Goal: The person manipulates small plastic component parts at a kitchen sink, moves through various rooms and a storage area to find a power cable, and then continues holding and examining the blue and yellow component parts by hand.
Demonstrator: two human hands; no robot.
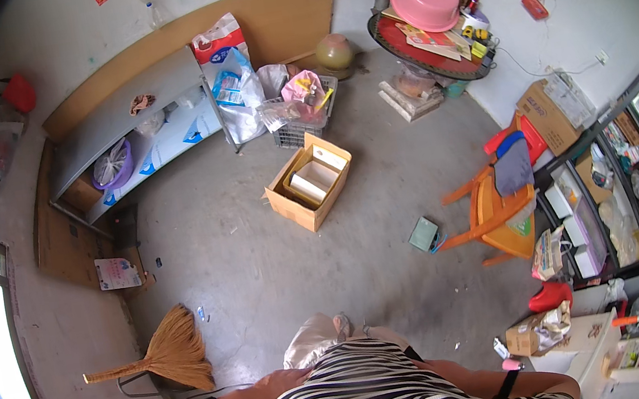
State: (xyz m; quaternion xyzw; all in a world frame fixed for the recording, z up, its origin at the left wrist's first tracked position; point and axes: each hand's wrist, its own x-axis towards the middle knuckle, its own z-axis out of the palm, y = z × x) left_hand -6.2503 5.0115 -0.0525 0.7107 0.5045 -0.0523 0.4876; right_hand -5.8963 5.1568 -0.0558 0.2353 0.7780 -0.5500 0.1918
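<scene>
My left hand (pixel 282 382) is at my waist, against the striped shirt (pixel 357 392); its fingertips are hidden. On the other side my right hand (pixel 452 375) is also drawn in to the waist, mostly covered by the shirt, fingers out of sight. Nothing shows in either hand. Ahead on the grey floor stands an open cardboard box (pixel 301 212) with its flaps up and smaller cartons inside. A straw broom (pixel 173 355) leans at my left, nearer to my left arm than anything else.
An orange wooden chair (pixel 497 226) stands at right, with a small greenish box (pixel 424 234) by its leg. Behind it is a loaded black shelf rack (pixel 610 181). Far off are a metal bench (pixel 170 139), a filled crate (pixel 293 133) and a round table (pixel 386 37) bearing a pink basin (pixel 425 2).
</scene>
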